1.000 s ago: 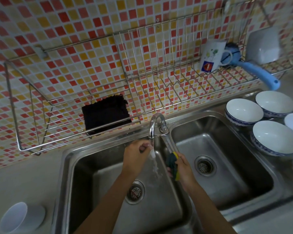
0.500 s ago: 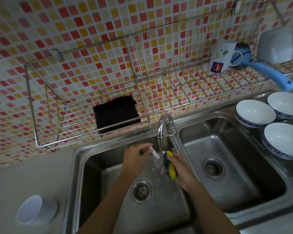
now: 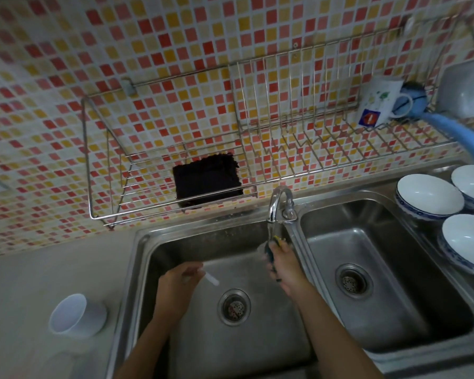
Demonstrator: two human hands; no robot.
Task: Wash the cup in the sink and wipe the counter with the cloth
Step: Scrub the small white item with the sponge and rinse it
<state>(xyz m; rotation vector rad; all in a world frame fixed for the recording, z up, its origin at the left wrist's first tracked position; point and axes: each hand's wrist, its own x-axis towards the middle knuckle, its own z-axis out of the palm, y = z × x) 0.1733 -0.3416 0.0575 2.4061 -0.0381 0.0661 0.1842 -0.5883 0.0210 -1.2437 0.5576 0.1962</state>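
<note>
Nearest, on the table (image 3: 39,269) at the left, the cup (image 3: 75,315) lies tipped on its side just beside the sink (image 3: 137,242), its mouth turned toward the near left. It is out of the water and neither hand touches it, so its washing looks not yet begun.

Both forearms reach into the left basin, above the drain (image 3: 233,306). The left hand (image 3: 175,283) hangs over the middle of the basin, its fingers (image 3: 192,268) pinching a small white piece (image 3: 212,279). What it is cannot be told. It is probably held there so that drips fall into the sink.

Further in and to the right, the right hand (image 3: 288,272) has its fingers (image 3: 284,254) curled round a yellow and dark sponge (image 3: 270,248), lifted right under the spout of the tap (image 3: 278,201). That looks like wetting or rinsing the sponge. A blurred stream seems to run there.

Beyond the tap, the dark cloth (image 3: 207,181) sits folded on the wire rack (image 3: 99,165) against the tiled wall, well apart from both hands, so the wiping looks a later step. A mug (image 3: 378,102) stands on the rack at the far right, and white bowls (image 3: 428,195) sit by the right basin.
</note>
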